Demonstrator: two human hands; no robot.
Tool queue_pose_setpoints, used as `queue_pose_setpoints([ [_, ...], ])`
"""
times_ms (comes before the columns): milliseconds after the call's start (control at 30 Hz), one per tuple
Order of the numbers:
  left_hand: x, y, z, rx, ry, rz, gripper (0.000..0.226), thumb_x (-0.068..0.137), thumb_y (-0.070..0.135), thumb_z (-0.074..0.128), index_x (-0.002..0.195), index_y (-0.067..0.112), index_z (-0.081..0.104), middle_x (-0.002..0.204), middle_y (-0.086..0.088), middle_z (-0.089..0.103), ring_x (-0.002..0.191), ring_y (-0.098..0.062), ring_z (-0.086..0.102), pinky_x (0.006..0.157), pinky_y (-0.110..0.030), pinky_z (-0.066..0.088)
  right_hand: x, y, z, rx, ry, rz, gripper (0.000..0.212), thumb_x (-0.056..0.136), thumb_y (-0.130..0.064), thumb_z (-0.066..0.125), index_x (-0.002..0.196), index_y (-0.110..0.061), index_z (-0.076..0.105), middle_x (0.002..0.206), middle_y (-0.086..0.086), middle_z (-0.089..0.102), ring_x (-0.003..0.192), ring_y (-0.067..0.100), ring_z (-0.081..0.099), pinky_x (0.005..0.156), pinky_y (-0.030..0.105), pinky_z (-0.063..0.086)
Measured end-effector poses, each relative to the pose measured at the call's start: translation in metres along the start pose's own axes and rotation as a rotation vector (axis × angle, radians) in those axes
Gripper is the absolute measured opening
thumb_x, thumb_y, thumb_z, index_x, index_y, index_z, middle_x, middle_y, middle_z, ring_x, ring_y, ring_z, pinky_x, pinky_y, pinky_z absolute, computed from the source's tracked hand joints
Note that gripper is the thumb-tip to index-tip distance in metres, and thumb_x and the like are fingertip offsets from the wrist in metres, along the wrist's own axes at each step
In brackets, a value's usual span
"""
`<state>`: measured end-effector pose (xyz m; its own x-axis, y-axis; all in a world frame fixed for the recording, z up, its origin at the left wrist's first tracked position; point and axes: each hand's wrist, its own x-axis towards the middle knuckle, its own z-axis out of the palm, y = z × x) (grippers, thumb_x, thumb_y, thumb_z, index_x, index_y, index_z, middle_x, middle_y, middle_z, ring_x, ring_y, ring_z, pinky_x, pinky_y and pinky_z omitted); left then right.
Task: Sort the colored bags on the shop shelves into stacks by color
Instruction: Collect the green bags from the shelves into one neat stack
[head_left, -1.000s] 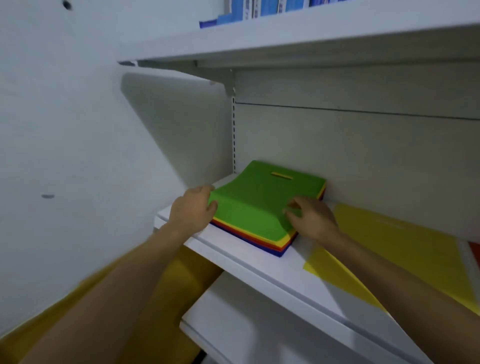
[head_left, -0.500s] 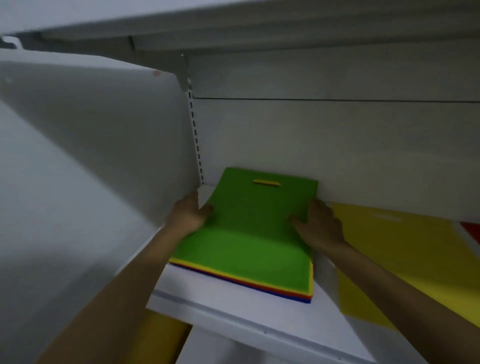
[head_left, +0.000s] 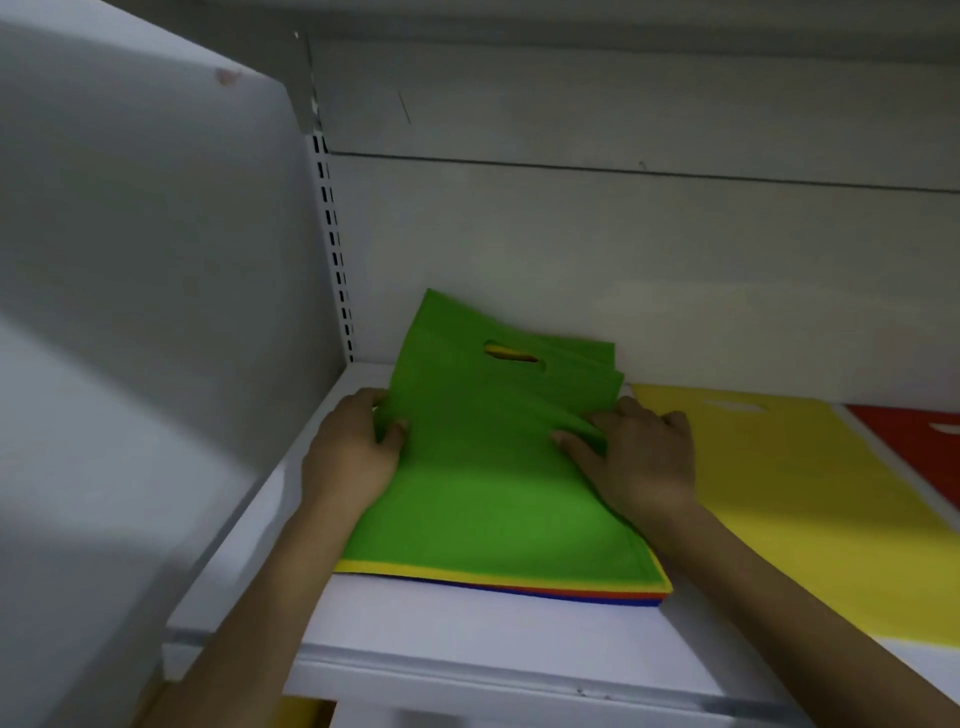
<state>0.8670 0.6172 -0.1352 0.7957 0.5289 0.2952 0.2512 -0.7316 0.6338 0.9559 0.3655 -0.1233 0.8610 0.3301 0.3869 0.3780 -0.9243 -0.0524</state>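
Head view looks down onto a white shelf (head_left: 467, 639), which carries everything here. The biggest sheet on it is a yellow bag (head_left: 805, 519), lying flat by itself at three o'clock from the mixed pile. I take it to be the start of a yellow stack. A red bag (head_left: 914, 441) lies just past it at the picture's three o'clock edge, seemingly for the same reason. The pile (head_left: 519, 584) sits near the back left corner, with yellow, red and blue edges showing under the green bag (head_left: 493, 493) on top. That bag's far end is lifted and creased because both hands are peeling it off. The left hand (head_left: 348, 452) pinches its nine o'clock edge, thumb on top, and the right hand (head_left: 639, 457) grips gathered fabric at its three o'clock edge. I'd judge two hands keep the limp sheet from dragging those beneath. Its handle slot (head_left: 514, 356) shows yellow through. No brand, label or writing is readable anywhere.
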Motion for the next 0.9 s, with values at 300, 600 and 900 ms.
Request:
queue_pose_setpoints([
  [300,-0.006,0.005,-0.008,-0.107,0.21,0.077,0.008,0.09,0.015,0.057,0.096,0.014,0.063,0.093,-0.004,0.066,0.088,-0.029,0.06,0.065,-0.029,0.038,-0.003,0.0,-0.01,0.382,0.098,0.013,0.044,0.081,-0.033,0.072,0.123,-0.021,0.061,0.102,0.004,0.066,0.086,0.018,0.062,0.083,0.034,0.039],
  [600,-0.006,0.078,-0.03,-0.477,0.311,0.359,0.008,0.087,0.024,0.047,0.091,0.018,0.05,0.074,0.018,0.051,0.063,0.008,0.051,0.059,-0.026,0.034,-0.02,0.021,-0.072,1.556,0.242,0.656,0.022,0.085,-0.017,0.07,0.106,-0.013,0.066,0.086,0.002,0.073,0.074,0.015,0.07,0.067,0.026,0.057],
  [900,-0.07,0.196,0.03,-0.72,0.197,0.41,0.012,0.09,0.003,0.053,0.093,0.014,0.049,0.074,0.015,0.051,0.061,0.013,0.05,0.057,-0.004,0.033,-0.106,0.139,-0.122,1.466,0.459,0.728,0.014,0.092,-0.016,0.06,0.084,-0.013,0.07,0.081,0.004,0.071,0.077,0.019,0.064,0.07,0.031,0.052],
])
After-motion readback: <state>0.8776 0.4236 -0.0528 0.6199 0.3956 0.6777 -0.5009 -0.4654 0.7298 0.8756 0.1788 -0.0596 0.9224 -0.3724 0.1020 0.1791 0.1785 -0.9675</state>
